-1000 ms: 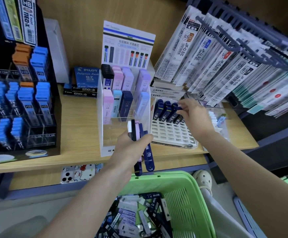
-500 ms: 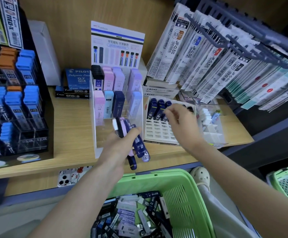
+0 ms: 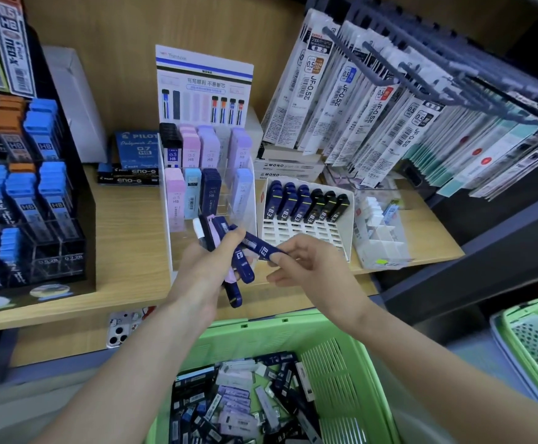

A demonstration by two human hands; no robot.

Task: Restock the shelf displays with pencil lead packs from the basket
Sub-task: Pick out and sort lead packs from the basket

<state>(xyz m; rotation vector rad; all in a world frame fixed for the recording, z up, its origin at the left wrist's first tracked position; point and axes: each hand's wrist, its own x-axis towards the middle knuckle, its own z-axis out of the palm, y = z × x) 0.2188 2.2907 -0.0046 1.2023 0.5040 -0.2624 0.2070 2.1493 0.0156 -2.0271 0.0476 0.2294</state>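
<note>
My left hand (image 3: 202, 267) grips a fanned bunch of pencil lead packs (image 3: 219, 238), navy, pink and white, in front of the clear acrylic display (image 3: 245, 200). My right hand (image 3: 306, 267) pinches the end of one navy lead pack (image 3: 258, 246) that still lies against the bunch. To the right, the white slotted display (image 3: 306, 232) holds a back row of navy and black packs. Below, the green basket (image 3: 341, 363) is full of loose lead packs (image 3: 235, 405).
A black display of blue and orange lead cases (image 3: 27, 193) fills the shelf's left side. Pilot boxes (image 3: 136, 155) stand behind. Refill packets (image 3: 373, 100) hang on hooks at the upper right. A second green basket (image 3: 536, 347) sits at the lower right. A phone (image 3: 123, 328) lies under the shelf.
My right hand left the white slotted display, came back to my left hand and took hold of one navy pack. The view shifted slightly.
</note>
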